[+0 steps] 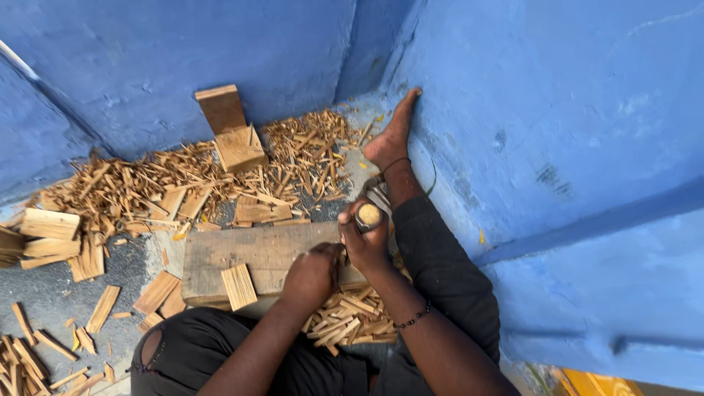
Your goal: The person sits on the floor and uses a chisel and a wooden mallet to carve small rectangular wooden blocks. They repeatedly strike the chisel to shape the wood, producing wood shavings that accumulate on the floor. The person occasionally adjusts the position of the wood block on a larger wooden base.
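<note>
Blue-painted walls (557, 110) are closing in a corner of grey floor (44, 293) where a person is sitting with one bare foot (392, 136) pressing against the wall. A thick wooden plank (249, 257) is lying across the floor in front of the knees, with a small flat piece of wood (239, 286) resting on its near edge. The left hand (312, 277) is curling down onto the plank's right end, fingers bent tight, though what they are pinching is hidden. Just beside it, the right hand (364, 242) is gripping a round wooden handle (369, 215) of a tool, fingers wrapping fully around it. Cut sticks (350, 317) are piling up beneath the hands, and splinters and offcuts (139, 183) are lying scattered toward a wooden block (233, 136) leaning at the wall.
</note>
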